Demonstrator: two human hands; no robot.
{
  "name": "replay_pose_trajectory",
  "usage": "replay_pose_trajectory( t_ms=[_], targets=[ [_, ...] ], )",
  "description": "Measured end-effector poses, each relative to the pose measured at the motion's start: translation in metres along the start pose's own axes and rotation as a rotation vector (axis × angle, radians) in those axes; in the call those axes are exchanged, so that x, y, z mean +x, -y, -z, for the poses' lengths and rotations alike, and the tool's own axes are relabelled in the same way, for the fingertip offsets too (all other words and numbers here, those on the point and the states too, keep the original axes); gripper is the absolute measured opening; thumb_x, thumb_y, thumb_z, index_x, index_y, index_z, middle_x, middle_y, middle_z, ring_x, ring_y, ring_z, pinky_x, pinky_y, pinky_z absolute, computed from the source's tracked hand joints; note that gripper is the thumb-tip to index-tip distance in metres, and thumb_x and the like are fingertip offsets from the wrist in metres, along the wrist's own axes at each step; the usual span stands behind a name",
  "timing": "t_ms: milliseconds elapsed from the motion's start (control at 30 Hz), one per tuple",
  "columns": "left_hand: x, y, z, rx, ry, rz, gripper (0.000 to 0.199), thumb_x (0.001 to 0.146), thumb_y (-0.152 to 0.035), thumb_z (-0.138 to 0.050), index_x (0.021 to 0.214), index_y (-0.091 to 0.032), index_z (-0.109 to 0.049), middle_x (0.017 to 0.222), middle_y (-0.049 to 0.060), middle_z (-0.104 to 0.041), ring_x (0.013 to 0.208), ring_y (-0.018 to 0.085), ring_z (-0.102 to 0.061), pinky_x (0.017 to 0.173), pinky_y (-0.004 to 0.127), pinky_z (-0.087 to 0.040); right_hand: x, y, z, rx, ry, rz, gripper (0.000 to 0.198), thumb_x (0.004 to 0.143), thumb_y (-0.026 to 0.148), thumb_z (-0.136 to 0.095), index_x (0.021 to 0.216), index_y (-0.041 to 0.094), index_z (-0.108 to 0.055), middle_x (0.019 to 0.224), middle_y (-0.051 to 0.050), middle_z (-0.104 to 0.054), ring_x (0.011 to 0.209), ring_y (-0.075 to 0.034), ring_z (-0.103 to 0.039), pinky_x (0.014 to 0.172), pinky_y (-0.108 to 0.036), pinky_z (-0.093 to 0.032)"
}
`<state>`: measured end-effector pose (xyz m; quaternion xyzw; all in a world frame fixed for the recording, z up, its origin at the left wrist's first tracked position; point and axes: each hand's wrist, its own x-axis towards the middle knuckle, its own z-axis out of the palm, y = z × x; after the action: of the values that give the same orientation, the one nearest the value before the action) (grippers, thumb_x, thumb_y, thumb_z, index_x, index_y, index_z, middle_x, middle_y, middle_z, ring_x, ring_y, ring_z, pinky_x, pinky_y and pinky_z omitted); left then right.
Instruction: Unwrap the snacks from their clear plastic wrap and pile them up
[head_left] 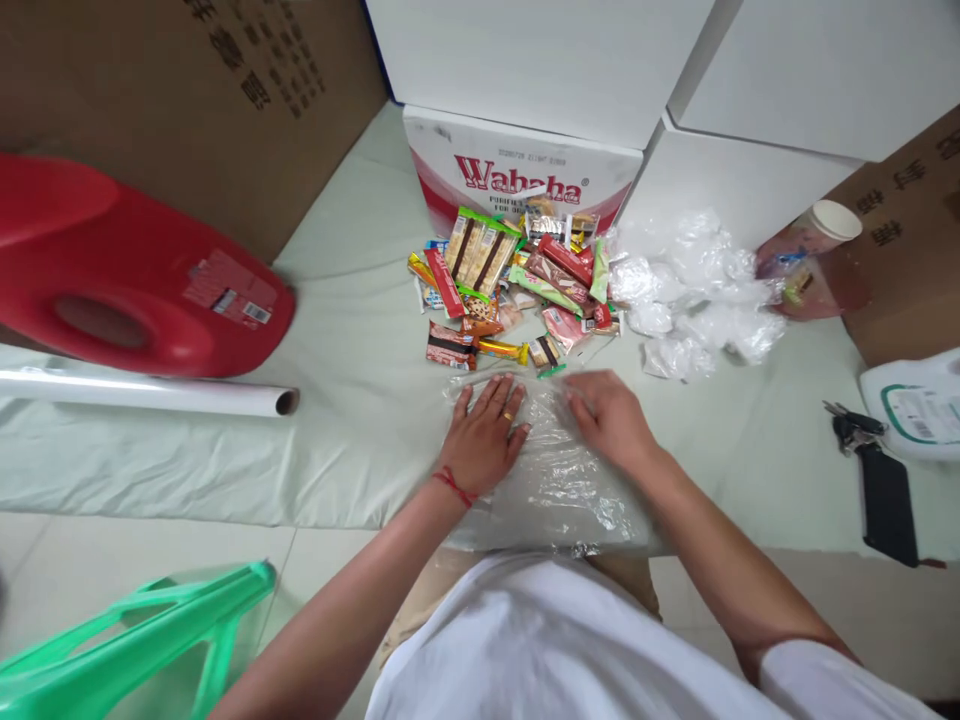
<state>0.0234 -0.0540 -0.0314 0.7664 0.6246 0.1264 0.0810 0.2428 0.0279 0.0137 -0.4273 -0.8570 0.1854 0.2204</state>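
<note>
A clear plastic bag lies flat on the cloth-covered table in front of me, reaching to the near edge. Palm down on its left side rests my left hand, fingers spread, with a ring and a red wrist cord. At the bag's upper right, my right hand has its fingers curled in, pinching the plastic. Just beyond both hands is a pile of wrapped snack bars in several colours. The nearest ones almost touch the bag's far edge.
Crumpled clear plastic bags heap at the right of the snacks. Behind stand a Wahaha carton and white boxes. A red jug and a white roll lie left. Paper cup, keys and phone are right.
</note>
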Motion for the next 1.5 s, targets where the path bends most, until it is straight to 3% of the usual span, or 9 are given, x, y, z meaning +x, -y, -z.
replay_pose_trajectory(
  t_ms=[233, 400, 567, 700, 933, 1033, 1133, 1267, 1500],
  targets=[
    [0.0, 0.0, 0.003, -0.015, 0.014, 0.011, 0.057, 0.108, -0.043, -0.038, 0.158, -0.018, -0.046, 0.169, 0.012, -0.037, 0.158, 0.029, -0.035, 0.131, 0.057, -0.02, 0.159, -0.008, 0.01, -0.336, -0.213, -0.074, 0.04, 0.095, 0.038, -0.071, 0.123, 0.011, -0.064, 0.127, -0.022, -0.063, 0.131, -0.041, -0.046, 0.11, -0.063, -0.038],
    [-0.001, 0.0, 0.003, -0.019, 0.01, 0.013, 0.057, 0.108, -0.043, -0.037, 0.158, -0.017, -0.046, 0.17, 0.011, -0.037, 0.158, 0.028, -0.035, 0.131, 0.058, -0.021, 0.187, -0.011, -0.01, -0.549, -0.064, -0.195, 0.062, 0.105, 0.051, -0.049, 0.122, -0.009, -0.057, 0.131, -0.031, -0.056, 0.138, -0.044, -0.041, 0.111, -0.061, -0.028],
    [-0.001, 0.001, 0.002, -0.015, 0.013, 0.012, 0.057, 0.108, -0.044, -0.038, 0.158, -0.02, -0.046, 0.17, 0.009, -0.037, 0.158, 0.027, -0.034, 0.131, 0.057, -0.023, 0.177, -0.008, -0.017, -0.621, -0.015, -0.149, 0.038, 0.097, 0.026, -0.063, 0.127, 0.004, -0.058, 0.134, -0.029, -0.058, 0.132, -0.042, -0.045, 0.106, -0.057, -0.035],
    [-0.001, 0.002, 0.002, -0.017, 0.014, 0.011, 0.056, 0.108, -0.044, -0.037, 0.158, -0.02, -0.047, 0.17, 0.009, -0.038, 0.158, 0.027, -0.034, 0.131, 0.057, -0.024, 0.169, -0.004, 0.008, -0.557, 0.024, -0.193, 0.036, 0.089, 0.022, -0.066, 0.122, 0.009, -0.06, 0.124, -0.024, -0.066, 0.118, -0.039, -0.055, 0.097, -0.05, -0.042],
    [-0.002, 0.001, 0.0, -0.04, -0.009, 0.01, 0.055, 0.107, -0.043, -0.039, 0.157, -0.021, -0.048, 0.169, 0.01, -0.04, 0.157, 0.028, -0.036, 0.131, 0.057, -0.022, 0.08, 0.054, 0.069, -0.006, -0.066, -0.027, 0.024, 0.088, 0.026, -0.065, 0.11, 0.023, -0.057, 0.103, -0.005, -0.069, 0.09, -0.024, -0.063, 0.078, -0.034, -0.047],
    [-0.001, 0.002, 0.0, -0.059, 0.014, 0.006, 0.055, 0.106, -0.039, -0.04, 0.158, -0.021, -0.047, 0.168, 0.011, -0.04, 0.158, 0.028, -0.035, 0.131, 0.057, -0.02, 0.028, 0.069, 0.051, 0.175, 0.244, -0.015, 0.021, 0.084, 0.021, -0.067, 0.103, 0.023, -0.058, 0.095, -0.001, -0.067, 0.082, -0.019, -0.063, 0.071, -0.029, -0.046],
    [0.002, 0.009, 0.003, -0.111, 0.03, 0.005, 0.061, 0.105, -0.034, -0.037, 0.163, -0.016, -0.035, 0.171, 0.013, -0.034, 0.16, 0.027, -0.032, 0.13, 0.056, -0.023, -0.006, 0.063, 0.018, 0.016, 0.464, -0.128, 0.021, 0.083, 0.018, -0.068, 0.102, 0.02, -0.059, 0.098, -0.005, -0.067, 0.086, -0.02, -0.064, 0.071, -0.028, -0.044],
    [0.003, 0.025, 0.012, -0.126, 0.011, -0.031, 0.06, 0.108, -0.035, -0.032, 0.165, -0.017, -0.032, 0.172, 0.013, -0.033, 0.16, 0.026, -0.03, 0.129, 0.057, -0.023, -0.03, 0.041, -0.005, -0.151, 0.461, -0.219, 0.025, 0.089, 0.02, -0.067, 0.113, 0.019, -0.061, 0.111, -0.009, -0.065, 0.102, -0.024, -0.063, 0.079, -0.03, -0.044],
    [0.001, 0.048, 0.015, -0.022, 0.074, -0.051, 0.055, 0.109, -0.043, -0.032, 0.161, -0.026, -0.041, 0.168, 0.008, -0.039, 0.156, 0.029, -0.038, 0.128, 0.07, -0.011, -0.045, 0.024, 0.009, -0.075, 0.467, -0.237, 0.036, 0.089, 0.016, -0.065, 0.124, 0.019, -0.061, 0.117, -0.009, -0.065, 0.108, -0.023, -0.062, 0.086, -0.03, -0.044]
  ],
)
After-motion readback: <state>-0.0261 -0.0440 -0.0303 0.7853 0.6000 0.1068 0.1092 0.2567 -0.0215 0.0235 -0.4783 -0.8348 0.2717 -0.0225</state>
